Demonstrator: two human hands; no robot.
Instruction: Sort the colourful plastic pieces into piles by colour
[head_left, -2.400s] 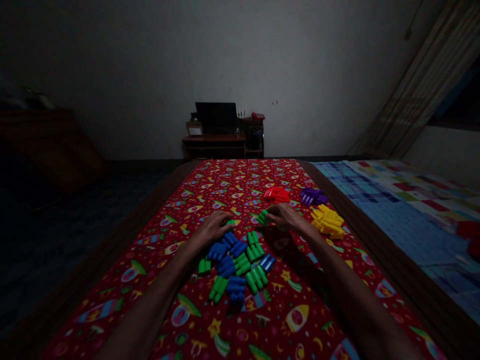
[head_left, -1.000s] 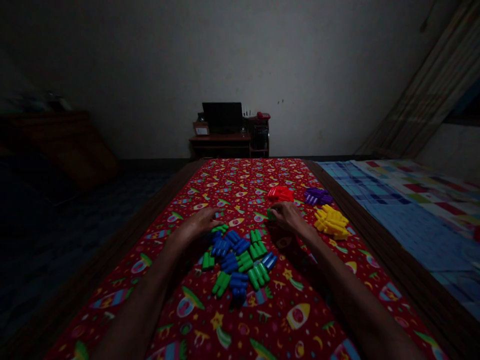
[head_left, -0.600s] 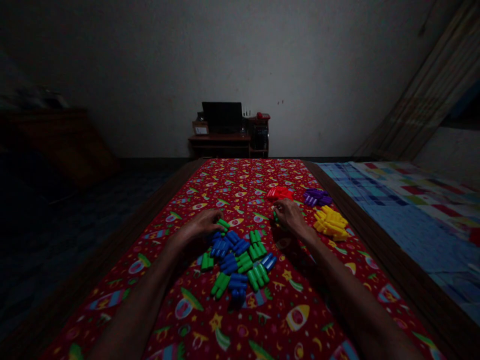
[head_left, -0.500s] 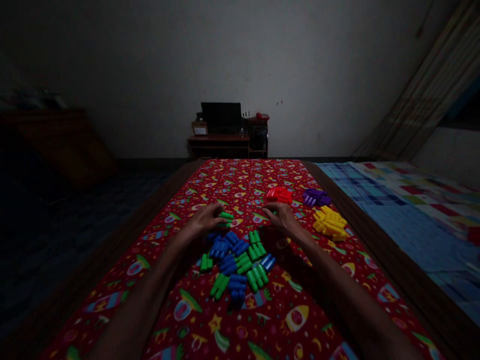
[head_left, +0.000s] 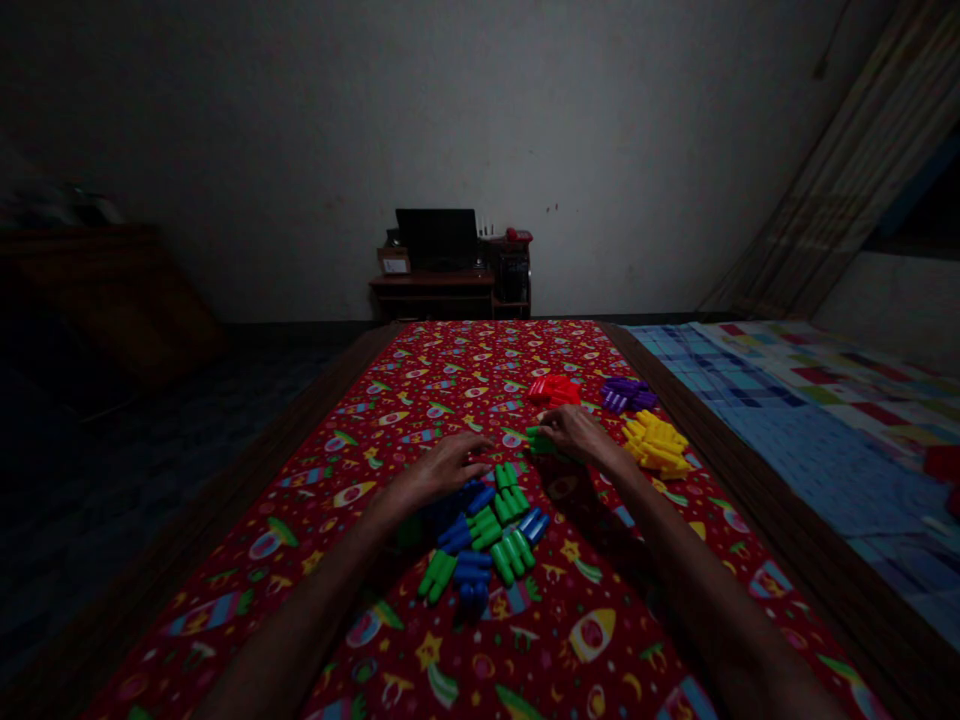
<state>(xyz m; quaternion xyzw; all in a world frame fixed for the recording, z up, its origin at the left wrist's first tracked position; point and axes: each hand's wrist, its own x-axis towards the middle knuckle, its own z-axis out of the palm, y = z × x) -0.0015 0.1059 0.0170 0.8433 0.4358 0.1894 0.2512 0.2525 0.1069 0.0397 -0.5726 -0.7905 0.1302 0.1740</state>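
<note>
A heap of green and blue plastic blocks (head_left: 484,535) lies on a red patterned cloth (head_left: 465,400). My left hand (head_left: 446,468) rests on the heap's far left side, fingers stretched over the blocks, with nothing seen in it. My right hand (head_left: 574,432) is beyond the heap, its fingers closed on green blocks (head_left: 538,440). Farther off lie a red pile (head_left: 553,389), a purple pile (head_left: 627,393) and a yellow pile (head_left: 655,444), the yellow one just right of my right hand.
A wooden edge (head_left: 720,450) borders the cloth on the right, with a checked blue sheet (head_left: 810,420) beyond it. A low desk with a dark screen (head_left: 450,260) stands at the far wall. The room is dim.
My left hand held a green block, carried it right toward my right hand, and now lies flat on the heap without it. My right hand stayed near the green blocks.
</note>
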